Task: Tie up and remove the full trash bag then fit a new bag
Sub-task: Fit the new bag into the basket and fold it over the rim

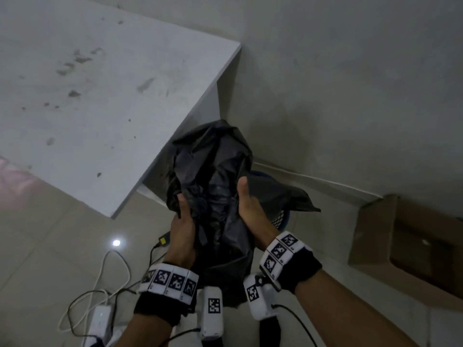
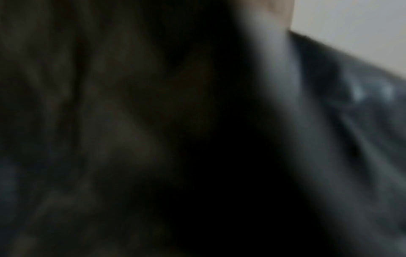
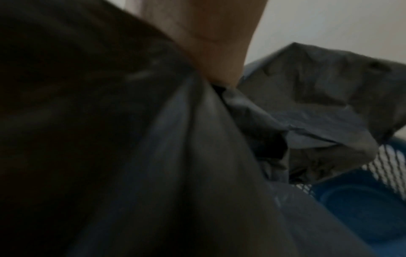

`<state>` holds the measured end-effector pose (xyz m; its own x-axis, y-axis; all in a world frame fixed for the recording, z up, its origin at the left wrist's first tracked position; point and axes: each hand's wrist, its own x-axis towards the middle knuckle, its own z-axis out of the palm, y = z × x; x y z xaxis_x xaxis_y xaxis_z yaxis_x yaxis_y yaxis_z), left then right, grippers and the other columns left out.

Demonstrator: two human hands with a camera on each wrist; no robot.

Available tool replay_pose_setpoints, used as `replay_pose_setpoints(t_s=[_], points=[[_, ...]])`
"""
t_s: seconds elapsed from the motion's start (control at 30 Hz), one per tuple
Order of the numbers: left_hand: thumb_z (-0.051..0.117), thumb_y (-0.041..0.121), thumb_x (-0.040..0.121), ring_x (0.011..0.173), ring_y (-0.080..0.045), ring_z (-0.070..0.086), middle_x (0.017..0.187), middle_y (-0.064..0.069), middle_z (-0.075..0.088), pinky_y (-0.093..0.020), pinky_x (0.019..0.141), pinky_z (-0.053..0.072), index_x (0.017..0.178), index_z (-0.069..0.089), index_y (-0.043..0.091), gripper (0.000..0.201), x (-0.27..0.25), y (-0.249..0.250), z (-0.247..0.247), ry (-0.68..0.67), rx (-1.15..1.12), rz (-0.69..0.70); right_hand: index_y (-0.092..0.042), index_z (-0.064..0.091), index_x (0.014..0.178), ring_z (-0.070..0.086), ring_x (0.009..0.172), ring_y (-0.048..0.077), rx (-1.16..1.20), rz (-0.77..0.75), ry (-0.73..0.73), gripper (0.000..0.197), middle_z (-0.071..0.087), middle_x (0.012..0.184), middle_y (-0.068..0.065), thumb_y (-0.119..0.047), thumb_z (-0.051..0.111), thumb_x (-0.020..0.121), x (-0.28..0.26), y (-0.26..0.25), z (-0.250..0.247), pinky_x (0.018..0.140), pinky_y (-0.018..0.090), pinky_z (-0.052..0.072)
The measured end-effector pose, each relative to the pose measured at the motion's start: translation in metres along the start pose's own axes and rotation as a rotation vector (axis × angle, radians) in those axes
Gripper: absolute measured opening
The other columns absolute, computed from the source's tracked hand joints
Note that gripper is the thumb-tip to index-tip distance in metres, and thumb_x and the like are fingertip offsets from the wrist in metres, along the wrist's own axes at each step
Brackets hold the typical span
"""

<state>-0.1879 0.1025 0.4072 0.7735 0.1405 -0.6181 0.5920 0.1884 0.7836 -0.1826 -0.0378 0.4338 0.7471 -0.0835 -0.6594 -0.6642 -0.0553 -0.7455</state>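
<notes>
A crumpled black trash bag [image 1: 213,171] is held up between both hands, over a blue mesh bin [image 1: 283,217] on the floor. My left hand [image 1: 184,219] grips the bag's left side, its fingers buried in the plastic. On the right side my right hand [image 1: 246,204] grips the bag with the thumb lying on top. A loose flap of the bag hangs over the bin's rim. The right wrist view shows the thumb [image 3: 215,43] pressed into the bag [image 3: 197,156] with the blue bin [image 3: 362,200] below. The left wrist view is filled with dark, blurred bag plastic [image 2: 351,121].
A white table [image 1: 100,96] stands to the left, its corner beside the bag. A brown cardboard box [image 1: 400,236] sits by the wall on the right. Cables and a white power adapter [image 1: 100,319] lie on the tiled floor at lower left.
</notes>
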Motion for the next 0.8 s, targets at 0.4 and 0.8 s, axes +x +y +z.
replay_pose_setpoints(t_s=[0.4,0.8], points=[[0.032,0.081,0.077,0.108,-0.035,0.058,0.123,-0.015,0.062,-0.039,0.093,0.047,0.121,0.060,0.003,0.094,0.145,-0.104,0.053,0.002,0.430,0.125,0.004,0.061,0.115,0.061,0.103,0.040,-0.296,-0.416,0.442,0.070,0.064,0.113,0.027,-0.058,0.045,0.090,0.138,0.129,-0.103,0.086,0.042,0.049],[0.023,0.082,0.080,0.133,-0.033,0.033,0.142,-0.015,0.041,-0.048,0.110,0.029,0.133,0.049,0.011,0.092,0.289,-0.188,0.032,0.225,0.859,0.902,-0.033,0.035,0.144,0.042,0.132,0.027,-0.847,-0.590,0.290,0.094,0.043,0.144,0.000,-0.091,0.017,0.072,0.292,0.228,-0.120,0.108,0.048,0.039]])
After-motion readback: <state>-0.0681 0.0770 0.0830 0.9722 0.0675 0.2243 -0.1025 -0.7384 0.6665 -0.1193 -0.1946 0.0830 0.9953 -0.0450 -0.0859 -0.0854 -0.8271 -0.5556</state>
